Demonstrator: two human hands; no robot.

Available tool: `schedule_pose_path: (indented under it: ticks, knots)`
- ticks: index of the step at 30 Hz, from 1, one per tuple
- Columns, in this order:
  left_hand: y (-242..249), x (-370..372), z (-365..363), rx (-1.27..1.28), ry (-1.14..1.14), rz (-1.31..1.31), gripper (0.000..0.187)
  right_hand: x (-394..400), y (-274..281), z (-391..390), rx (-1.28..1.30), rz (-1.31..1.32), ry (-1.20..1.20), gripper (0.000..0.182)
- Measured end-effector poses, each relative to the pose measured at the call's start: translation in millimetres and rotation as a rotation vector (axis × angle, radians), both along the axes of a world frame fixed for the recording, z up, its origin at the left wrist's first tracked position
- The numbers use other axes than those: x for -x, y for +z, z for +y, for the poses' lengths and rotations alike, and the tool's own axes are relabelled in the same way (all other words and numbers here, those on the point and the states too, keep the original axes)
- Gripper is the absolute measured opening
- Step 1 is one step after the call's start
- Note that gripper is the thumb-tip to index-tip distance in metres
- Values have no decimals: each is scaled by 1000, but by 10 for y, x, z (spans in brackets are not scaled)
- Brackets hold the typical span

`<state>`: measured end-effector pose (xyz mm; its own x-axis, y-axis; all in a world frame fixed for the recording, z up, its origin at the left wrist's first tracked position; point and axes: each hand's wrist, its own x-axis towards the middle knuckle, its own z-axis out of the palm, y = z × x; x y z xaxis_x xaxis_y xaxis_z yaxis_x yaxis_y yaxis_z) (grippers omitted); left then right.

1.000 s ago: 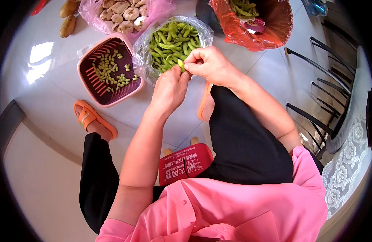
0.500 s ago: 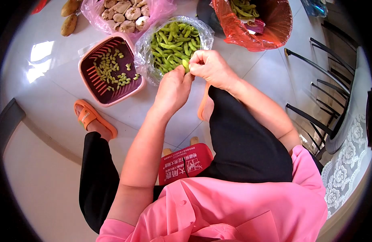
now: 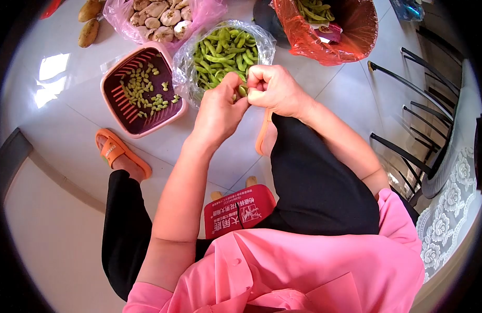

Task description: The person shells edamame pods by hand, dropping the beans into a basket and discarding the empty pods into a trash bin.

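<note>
My left hand (image 3: 219, 110) and my right hand (image 3: 278, 92) meet at the near edge of a clear plastic bag full of green edamame pods (image 3: 223, 52). Both are closed, with fingertips pinching a green edamame pod (image 3: 242, 91) between them; most of it is hidden by the fingers. Left of the bag stands a pink square basket (image 3: 111, 104) with a dark inside. Loose shelled beans (image 3: 140, 86) lie scattered on its bottom.
Behind stand a pink bag of garlic (image 3: 165, 21) and a red bag (image 3: 350, 41) with pods inside. Potatoes (image 3: 88, 32) lie at the far left. Dark metal legs (image 3: 408, 99) and a lace cloth (image 3: 447, 214) are on the right. Below is a red-topped stool (image 3: 235, 211).
My left hand has turned slightly and its thumb has shifted, so less of the pod shows. My right-hand fingers have curled in tighter. The basket and bags stay in place.
</note>
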<state>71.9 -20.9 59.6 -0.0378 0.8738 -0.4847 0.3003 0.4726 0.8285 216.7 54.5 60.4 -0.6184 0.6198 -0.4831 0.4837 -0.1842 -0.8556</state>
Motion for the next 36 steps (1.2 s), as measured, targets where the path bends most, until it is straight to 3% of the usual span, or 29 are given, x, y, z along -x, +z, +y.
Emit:
schedule_pose_path:
  ticks: [6, 8, 10, 11, 13, 15, 16, 18, 20, 21, 22, 24, 27, 33, 36]
  knots:
    - [-161, 30, -35, -87, 108, -431, 10, -54, -67, 32, 207, 113, -89, 11]
    - [-167, 42, -48, 146, 208, -717, 9, -76, -100, 48, 279, 126, -105, 11]
    - [-200, 12, -79, 171, 253, -807, 11, -109, -121, 74, 520, 142, -150, 13]
    - [-210, 1, -86, 195, 297, -895, 14, -118, -124, 77, 520, 142, -150, 13]
    - [-163, 18, -56, 196, 300, -942, 16, -125, -123, 79, 830, 256, -225, 15]
    - [-148, 10, -44, 194, 303, -988, 18, -121, -154, 29, 875, 244, -320, 15]
    - [-157, -14, -48, 155, 316, -866, 19, -112, -163, 2, 921, 231, -414, 15]
    - [-190, -40, -53, 116, 327, -744, 19, -51, -121, -56, 869, 201, -397, 18]
    - [-254, -67, -63, -64, 317, -344, 17, 63, -34, -132, 322, 86, -218, 26]
    - [-253, -92, -38, -104, 378, -336, 16, 70, -57, -155, 240, 173, -167, 27]
    - [-241, -86, -38, -105, 378, -337, 16, 51, -64, -129, 240, 172, -167, 27]
    - [-192, -51, -41, 21, 450, -655, 15, 11, -47, -54, 424, 128, -109, 20]
    - [-222, 26, -69, 141, 505, -855, 10, -31, -101, -43, 448, 162, -121, 18]
    - [-235, 3, -81, 140, 569, -1061, 10, -62, -118, -70, 584, 267, -273, 18]
    - [-283, -64, -78, 194, 617, -976, 13, -37, -119, -103, 483, 179, -225, 16]
